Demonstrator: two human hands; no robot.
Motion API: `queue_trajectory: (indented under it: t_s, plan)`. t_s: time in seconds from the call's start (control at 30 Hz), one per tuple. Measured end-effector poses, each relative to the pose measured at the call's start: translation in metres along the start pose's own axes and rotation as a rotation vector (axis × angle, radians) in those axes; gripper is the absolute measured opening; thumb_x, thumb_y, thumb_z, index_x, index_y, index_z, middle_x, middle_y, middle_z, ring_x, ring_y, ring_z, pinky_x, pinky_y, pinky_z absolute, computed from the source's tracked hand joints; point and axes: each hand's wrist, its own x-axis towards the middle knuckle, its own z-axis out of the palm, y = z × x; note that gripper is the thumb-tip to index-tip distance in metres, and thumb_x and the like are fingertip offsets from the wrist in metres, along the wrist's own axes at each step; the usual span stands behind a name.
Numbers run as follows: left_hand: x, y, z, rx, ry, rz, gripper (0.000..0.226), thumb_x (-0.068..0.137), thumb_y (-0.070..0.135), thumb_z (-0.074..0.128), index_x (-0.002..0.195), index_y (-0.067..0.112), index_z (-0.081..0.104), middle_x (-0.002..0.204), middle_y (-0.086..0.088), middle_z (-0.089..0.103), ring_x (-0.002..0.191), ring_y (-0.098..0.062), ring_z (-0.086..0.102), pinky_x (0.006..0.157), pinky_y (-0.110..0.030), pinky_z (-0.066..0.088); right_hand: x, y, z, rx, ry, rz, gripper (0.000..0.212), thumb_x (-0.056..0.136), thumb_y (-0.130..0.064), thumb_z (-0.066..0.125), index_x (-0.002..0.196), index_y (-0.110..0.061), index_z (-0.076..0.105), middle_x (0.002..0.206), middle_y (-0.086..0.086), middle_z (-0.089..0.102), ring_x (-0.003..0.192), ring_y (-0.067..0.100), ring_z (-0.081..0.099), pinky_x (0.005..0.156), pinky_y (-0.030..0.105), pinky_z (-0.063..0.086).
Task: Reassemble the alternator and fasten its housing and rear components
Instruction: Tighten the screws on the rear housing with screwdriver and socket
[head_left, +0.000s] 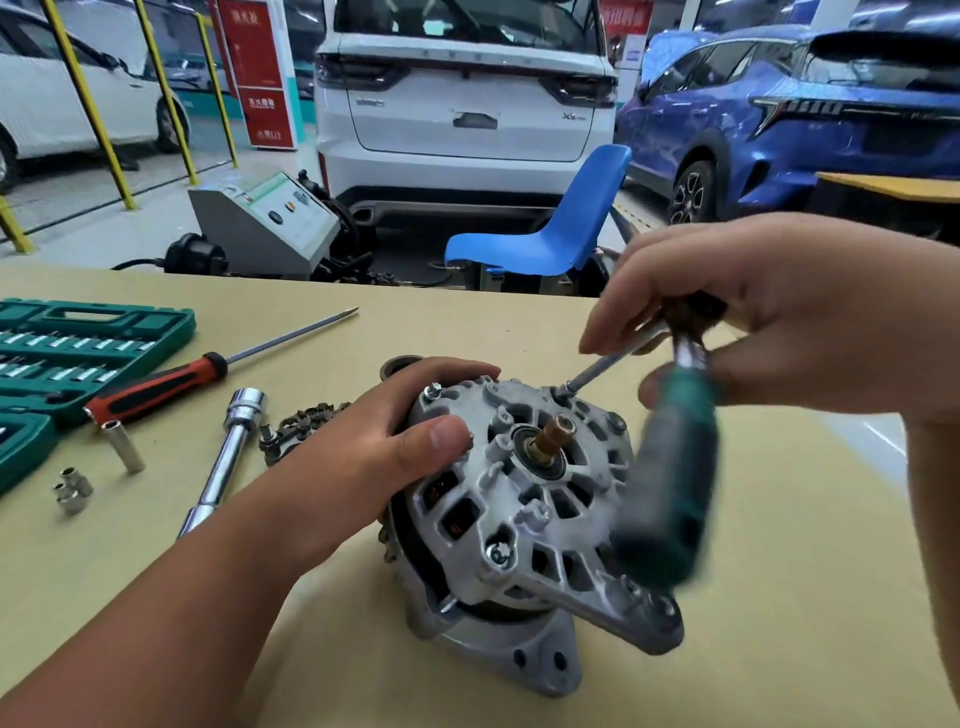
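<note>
Left hand (410, 441): forearm entering from lower left, fingers curled over alternator (519, 525), thumb pressed on its face. Right hand (769, 312): wrist entering from right, fingers curled round ratchet (670, 467) head.

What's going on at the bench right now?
A person is fastening an alternator on the table. The left hand grips its housing to steady it; the right hand holds a green-handled ratchet, its extension seated on a bolt at the housing's far edge. A red screwdriver, loose sockets and an open socket set lie to the left.
</note>
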Motion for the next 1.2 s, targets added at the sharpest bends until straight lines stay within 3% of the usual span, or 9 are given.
queue_trajectory:
  t_s: [0.07, 0.1, 0.17, 0.27, 0.4, 0.5, 0.63, 0.93, 1.2]
  plan:
    - [-0.001, 0.003, 0.002, 0.005, 0.033, 0.011, 0.080, 0.057, 0.097, 0.072, 0.125, 0.057, 0.069, 0.118, 0.021, 0.078, 0.108, 0.001, 0.075, 0.090, -0.022, 0.060, 0.006, 0.003, 0.004, 0.082, 0.079, 0.026, 0.037, 0.080, -0.069, 0.070, 0.104, -0.042, 0.073, 0.088, -0.014, 0.073, 0.080, 0.006, 0.069, 0.074, 0.026, 0.054]
    - [-0.001, 0.001, 0.001, -0.008, 0.018, 0.001, 0.084, 0.057, 0.096, 0.074, 0.129, 0.053, 0.068, 0.124, 0.015, 0.078, 0.113, -0.007, 0.076, 0.097, -0.033, 0.060, 0.009, 0.003, 0.007, 0.164, 0.113, 0.057, 0.040, 0.081, -0.070, 0.069, 0.101, -0.037, 0.075, 0.083, -0.014, 0.074, 0.077, 0.004, 0.070, 0.073, 0.024, 0.054]
    - [0.000, -0.001, 0.000, -0.023, -0.017, -0.027, 0.097, 0.060, 0.092, 0.077, 0.142, 0.043, 0.062, 0.136, 0.003, 0.074, 0.122, -0.022, 0.074, 0.106, -0.052, 0.055, 0.015, 0.007, 0.013, 0.327, 0.191, 0.133, 0.040, 0.086, -0.066, 0.071, 0.098, -0.028, 0.078, 0.085, -0.007, 0.079, 0.084, 0.012, 0.077, 0.083, 0.036, 0.063]
    - [0.000, 0.002, -0.001, -0.032, -0.019, -0.034, 0.097, 0.060, 0.092, 0.077, 0.141, 0.043, 0.061, 0.136, 0.004, 0.074, 0.121, -0.023, 0.074, 0.104, -0.050, 0.057, 0.020, 0.014, 0.017, 0.464, 0.297, 0.275, 0.043, 0.082, -0.057, 0.060, 0.107, -0.026, 0.077, 0.085, 0.006, 0.080, 0.086, 0.023, 0.078, 0.089, 0.050, 0.063]
    - [0.000, 0.001, 0.000, -0.035, -0.010, -0.035, 0.096, 0.059, 0.091, 0.078, 0.140, 0.043, 0.062, 0.136, 0.003, 0.074, 0.122, -0.023, 0.074, 0.105, -0.051, 0.056, 0.019, 0.022, 0.016, 0.669, 0.274, 0.284, 0.032, 0.086, -0.046, 0.071, 0.113, -0.029, 0.079, 0.089, 0.014, 0.079, 0.091, 0.031, 0.079, 0.088, 0.051, 0.063]
    - [0.001, -0.001, -0.001, -0.056, -0.012, -0.042, 0.097, 0.060, 0.090, 0.080, 0.142, 0.041, 0.062, 0.137, 0.000, 0.073, 0.123, -0.027, 0.073, 0.107, -0.058, 0.054, 0.020, 0.029, 0.020, 0.975, 0.257, 0.236, 0.032, 0.090, -0.018, 0.071, 0.121, -0.021, 0.078, 0.068, 0.013, 0.069, 0.091, 0.043, 0.078, 0.086, 0.047, 0.064]
    - [0.001, -0.001, 0.000, -0.058, -0.007, -0.036, 0.098, 0.062, 0.089, 0.080, 0.143, 0.039, 0.061, 0.138, -0.002, 0.073, 0.124, -0.029, 0.072, 0.108, -0.061, 0.052, 0.025, 0.029, 0.030, 1.282, 0.204, 0.179, 0.044, 0.078, -0.016, 0.068, 0.121, -0.012, 0.074, 0.050, 0.000, 0.051, 0.069, 0.031, 0.076, 0.088, 0.052, 0.061]
    - [0.001, -0.002, 0.000, -0.074, -0.021, -0.040, 0.095, 0.063, 0.087, 0.081, 0.142, 0.039, 0.061, 0.138, -0.004, 0.073, 0.123, -0.031, 0.073, 0.107, -0.062, 0.053, 0.045, 0.010, 0.053, 1.444, 0.730, 0.400, 0.030, 0.101, -0.007, 0.055, 0.126, -0.020, 0.067, 0.063, 0.003, 0.062, 0.056, 0.022, 0.066, 0.069, 0.043, 0.063]
    - [0.001, -0.005, -0.003, -0.023, -0.023, -0.038, 0.075, 0.075, 0.073, 0.075, 0.142, 0.044, 0.061, 0.136, 0.000, 0.074, 0.122, -0.028, 0.073, 0.107, -0.061, 0.053, 0.029, 0.053, 0.043, 1.524, 0.202, -0.008, 0.068, 0.084, -0.006, 0.045, 0.144, -0.034, 0.059, 0.095, 0.003, 0.072, 0.079, 0.023, 0.071, 0.085, 0.052, 0.060]
